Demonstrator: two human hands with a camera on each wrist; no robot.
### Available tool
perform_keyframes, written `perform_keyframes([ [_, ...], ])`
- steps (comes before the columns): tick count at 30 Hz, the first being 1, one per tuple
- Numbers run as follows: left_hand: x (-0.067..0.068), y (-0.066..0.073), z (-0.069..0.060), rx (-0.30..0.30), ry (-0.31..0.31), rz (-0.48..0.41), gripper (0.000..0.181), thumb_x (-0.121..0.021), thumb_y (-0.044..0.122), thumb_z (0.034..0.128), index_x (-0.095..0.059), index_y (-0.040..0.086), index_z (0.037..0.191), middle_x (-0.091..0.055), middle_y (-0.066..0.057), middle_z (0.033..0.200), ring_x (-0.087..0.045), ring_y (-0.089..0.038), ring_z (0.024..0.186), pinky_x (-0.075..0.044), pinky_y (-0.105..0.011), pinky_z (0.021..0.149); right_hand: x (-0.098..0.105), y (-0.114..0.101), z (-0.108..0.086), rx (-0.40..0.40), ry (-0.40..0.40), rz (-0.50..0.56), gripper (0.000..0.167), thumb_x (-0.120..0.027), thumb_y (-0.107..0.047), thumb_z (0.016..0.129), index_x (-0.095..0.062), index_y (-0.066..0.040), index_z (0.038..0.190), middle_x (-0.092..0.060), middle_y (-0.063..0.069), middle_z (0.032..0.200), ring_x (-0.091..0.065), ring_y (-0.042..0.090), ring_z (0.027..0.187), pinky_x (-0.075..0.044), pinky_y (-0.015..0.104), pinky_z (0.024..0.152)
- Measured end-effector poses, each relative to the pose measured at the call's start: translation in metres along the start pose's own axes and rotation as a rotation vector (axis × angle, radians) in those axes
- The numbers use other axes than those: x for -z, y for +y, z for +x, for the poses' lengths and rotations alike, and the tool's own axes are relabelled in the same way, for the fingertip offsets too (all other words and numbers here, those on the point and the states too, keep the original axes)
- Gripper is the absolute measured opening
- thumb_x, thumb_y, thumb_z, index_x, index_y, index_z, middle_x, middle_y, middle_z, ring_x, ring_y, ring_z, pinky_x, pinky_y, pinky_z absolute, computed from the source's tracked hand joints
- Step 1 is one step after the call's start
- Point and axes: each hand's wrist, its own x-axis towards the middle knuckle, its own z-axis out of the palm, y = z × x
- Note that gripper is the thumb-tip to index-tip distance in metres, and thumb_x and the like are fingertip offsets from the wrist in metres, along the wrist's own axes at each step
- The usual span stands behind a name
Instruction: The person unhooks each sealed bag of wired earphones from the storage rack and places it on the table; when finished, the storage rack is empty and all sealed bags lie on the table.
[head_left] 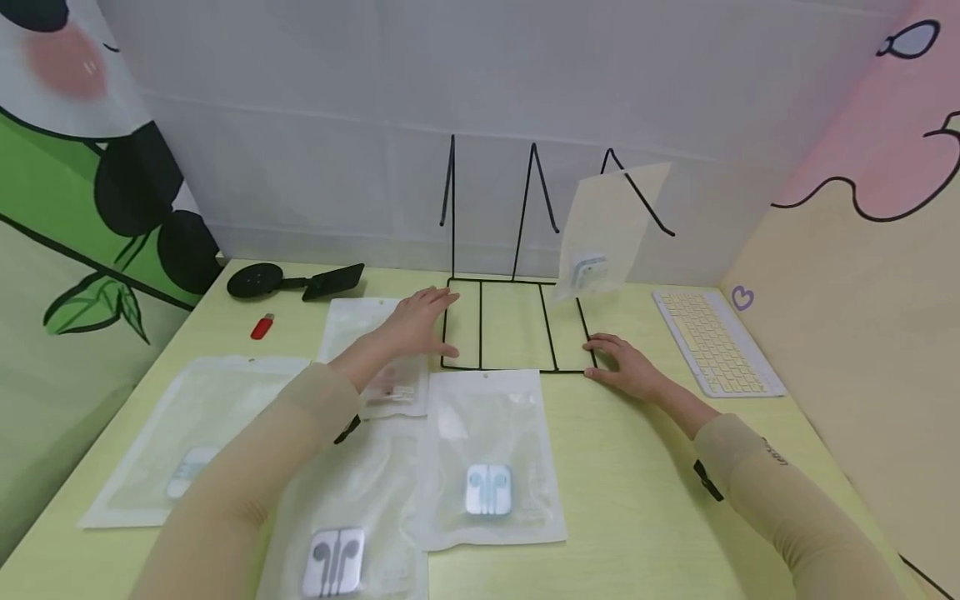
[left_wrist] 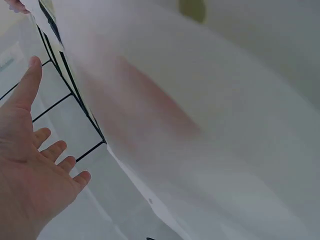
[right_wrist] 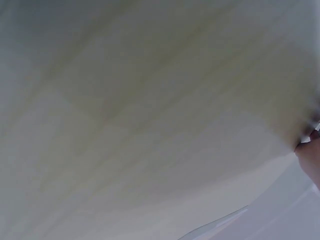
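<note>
A black wire rack (head_left: 481, 325) with upright hooks stands at the back of the table. Beside its left end, my left hand (head_left: 416, 321) reaches out with fingers spread and the thumb near the front left corner. The left wrist view shows this hand (left_wrist: 35, 155) with its palm bare and fingers apart. My right hand (head_left: 626, 367) touches the rack's front right corner, fingers and thumb parted around it. From the right hook hangs a translucent bag (head_left: 622, 208) with a small white case (head_left: 590, 272) inside. A blurred pale surface fills most of the right wrist view.
Flat translucent bags lie in front: one holding an earphone case (head_left: 488, 490), another a second earphone case (head_left: 333, 562), plus a left bag (head_left: 225, 396) and a back bag (head_left: 352, 321). A black stand (head_left: 255, 281), red USB stick (head_left: 262, 327) and white keyboard (head_left: 716, 342) are nearby.
</note>
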Motion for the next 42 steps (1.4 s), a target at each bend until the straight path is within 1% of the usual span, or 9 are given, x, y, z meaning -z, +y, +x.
perform_keyframes([
  [4,-0.007,-0.010,0.007,-0.005,-0.056,0.011,0.103,-0.075,0.054,0.0718,-0.025,0.010,0.150,-0.019,-0.013,0.156,-0.010,-0.034,0.144,-0.017,-0.057,0.112,-0.001,0.000,0.001,0.005,0.004,-0.004,0.054,-0.064,-0.033,0.089,-0.051,-0.006,0.134,-0.034,0.020,0.147,-0.027,0.043,0.136,-0.022,0.060,0.108],
  [9,-0.012,-0.020,0.010,-0.009,-0.113,0.012,0.105,-0.075,0.056,0.0703,-0.026,0.007,0.149,-0.019,-0.013,0.156,-0.008,-0.033,0.145,-0.013,-0.056,0.114,0.000,-0.001,0.001,0.002,0.001,-0.004,0.054,-0.065,-0.032,0.089,-0.051,-0.006,0.134,-0.034,0.020,0.147,-0.027,0.043,0.136,-0.022,0.059,0.109],
  [17,-0.016,-0.030,0.012,-0.022,-0.159,0.010,0.099,-0.073,0.057,0.0721,-0.032,0.007,0.147,-0.025,-0.010,0.155,-0.008,-0.032,0.145,-0.009,-0.052,0.115,0.002,-0.003,0.003,0.013,-0.004,0.011,0.053,-0.066,-0.031,0.088,-0.052,-0.006,0.133,-0.035,0.020,0.146,-0.027,0.043,0.135,-0.022,0.059,0.109],
  [24,-0.017,-0.035,0.012,-0.039,-0.178,-0.007,0.100,-0.073,0.057,0.0716,-0.031,0.008,0.147,-0.025,-0.009,0.155,-0.010,-0.031,0.145,-0.008,-0.050,0.116,0.001,-0.002,0.003,0.011,-0.005,0.026,0.052,-0.066,-0.031,0.088,-0.052,-0.007,0.132,-0.036,0.019,0.146,-0.028,0.042,0.135,-0.022,0.059,0.109],
  [30,-0.020,-0.038,0.014,-0.055,-0.174,-0.003,0.099,-0.073,0.057,0.0718,-0.031,0.009,0.148,-0.024,-0.008,0.155,-0.011,-0.030,0.145,-0.007,-0.050,0.116,0.004,-0.004,0.000,0.007,-0.012,0.023,0.053,-0.066,-0.031,0.089,-0.051,-0.006,0.133,-0.035,0.021,0.146,-0.028,0.044,0.135,-0.022,0.061,0.108],
  [34,-0.021,-0.038,0.015,-0.065,-0.175,-0.011,0.098,-0.073,0.056,0.0718,-0.032,0.007,0.147,-0.026,-0.009,0.155,-0.012,-0.031,0.144,-0.008,-0.050,0.116,0.008,-0.005,-0.001,0.003,-0.033,0.036,0.054,-0.065,-0.031,0.089,-0.049,-0.007,0.135,-0.033,0.021,0.147,-0.026,0.044,0.136,-0.020,0.061,0.109],
  [37,-0.022,-0.039,0.016,-0.055,-0.185,-0.019,0.100,-0.074,0.057,0.0712,-0.032,0.008,0.147,-0.024,-0.008,0.155,-0.011,-0.029,0.145,-0.008,-0.050,0.116,0.011,-0.004,-0.001,-0.003,-0.052,0.050,0.056,-0.064,-0.033,0.090,-0.047,-0.009,0.138,-0.033,0.019,0.148,-0.026,0.042,0.137,-0.018,0.060,0.110],
  [39,-0.024,-0.040,0.016,-0.041,-0.193,-0.024,0.101,-0.073,0.059,0.0707,-0.030,0.010,0.148,-0.022,-0.006,0.156,-0.011,-0.028,0.145,-0.009,-0.051,0.116,0.013,-0.003,0.000,-0.023,-0.065,0.064,0.057,-0.062,-0.034,0.091,-0.044,-0.011,0.140,-0.034,0.017,0.149,-0.026,0.040,0.138,-0.018,0.058,0.111],
  [42,-0.025,-0.040,0.016,-0.027,-0.203,-0.034,0.104,-0.072,0.062,0.0702,-0.027,0.013,0.150,-0.020,-0.004,0.157,-0.010,-0.027,0.145,-0.009,-0.050,0.116,0.018,-0.004,-0.001,-0.066,-0.074,0.122,0.058,-0.060,-0.034,0.093,-0.040,-0.012,0.143,-0.036,0.016,0.148,-0.028,0.038,0.138,-0.022,0.056,0.110],
])
